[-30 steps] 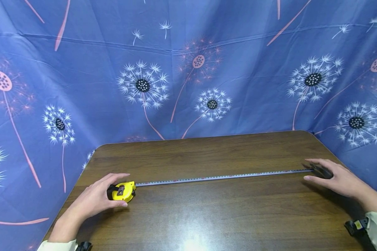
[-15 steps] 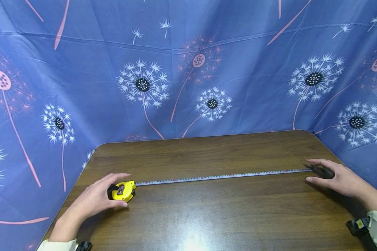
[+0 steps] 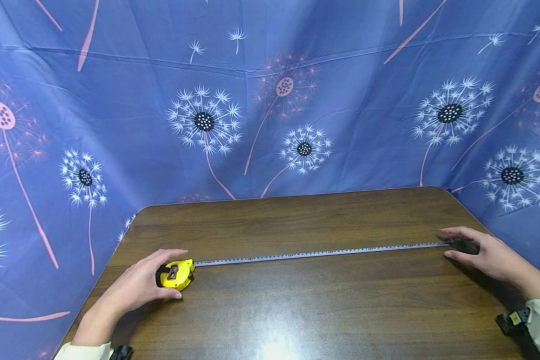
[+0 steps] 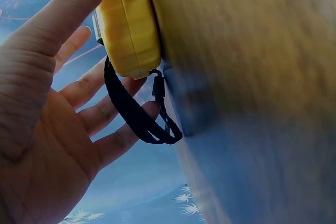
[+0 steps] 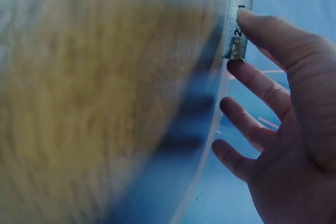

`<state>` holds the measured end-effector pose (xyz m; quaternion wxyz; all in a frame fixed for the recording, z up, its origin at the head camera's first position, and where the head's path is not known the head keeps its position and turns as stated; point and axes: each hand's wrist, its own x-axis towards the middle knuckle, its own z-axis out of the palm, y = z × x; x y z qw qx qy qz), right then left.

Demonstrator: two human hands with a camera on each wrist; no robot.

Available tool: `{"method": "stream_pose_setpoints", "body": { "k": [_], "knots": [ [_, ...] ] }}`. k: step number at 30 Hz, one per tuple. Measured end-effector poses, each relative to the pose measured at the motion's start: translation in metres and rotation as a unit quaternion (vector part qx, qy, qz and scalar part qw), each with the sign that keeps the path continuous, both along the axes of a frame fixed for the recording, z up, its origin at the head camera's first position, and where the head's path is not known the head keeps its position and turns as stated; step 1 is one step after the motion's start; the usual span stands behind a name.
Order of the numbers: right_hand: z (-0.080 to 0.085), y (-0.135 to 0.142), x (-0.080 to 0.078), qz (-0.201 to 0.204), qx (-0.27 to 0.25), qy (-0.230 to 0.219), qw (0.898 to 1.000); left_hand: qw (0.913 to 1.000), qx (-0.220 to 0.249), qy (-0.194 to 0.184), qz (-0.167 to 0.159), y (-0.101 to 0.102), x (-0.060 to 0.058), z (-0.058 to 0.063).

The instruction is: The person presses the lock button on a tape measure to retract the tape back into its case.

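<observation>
A yellow tape measure [image 3: 177, 274] lies on the wooden table with its black wrist strap [image 4: 126, 106] toward the palm. Around its case is my left hand [image 3: 137, 280], thumb on the near side and straight index finger on the far side. The spread is wider than the case; whether the fingertips touch it is hard to tell. The pulled-out blade [image 3: 310, 255] runs across to the right. At its metal end hook [image 5: 236, 49], my right hand [image 3: 490, 255] has thumb and index finger apart on either side, the other fingers spread.
A brown wood-grain table [image 3: 270, 225] with rounded back corners fills the middle. Blue dandelion-print cloth [image 3: 360, 100] hangs behind it and along both sides. Light reflects off the tabletop near its front.
My right hand has drawn slightly rightward past the blade's end. My left thumb and index finger have spread a little wider. The tape measure and blade stay in place.
</observation>
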<state>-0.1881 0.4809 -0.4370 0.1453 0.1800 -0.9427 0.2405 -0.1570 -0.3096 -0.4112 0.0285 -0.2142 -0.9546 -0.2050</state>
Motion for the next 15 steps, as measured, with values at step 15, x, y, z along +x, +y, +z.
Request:
{"method": "stream_pose_setpoints", "body": {
  "k": [15],
  "knots": [
    [0.001, 0.0016, -0.0048, 0.005, 0.029, 0.008, 1.0, 0.9999, -0.004, -0.011, -0.012, 0.002, -0.0031, -0.0016]
  ]
}}
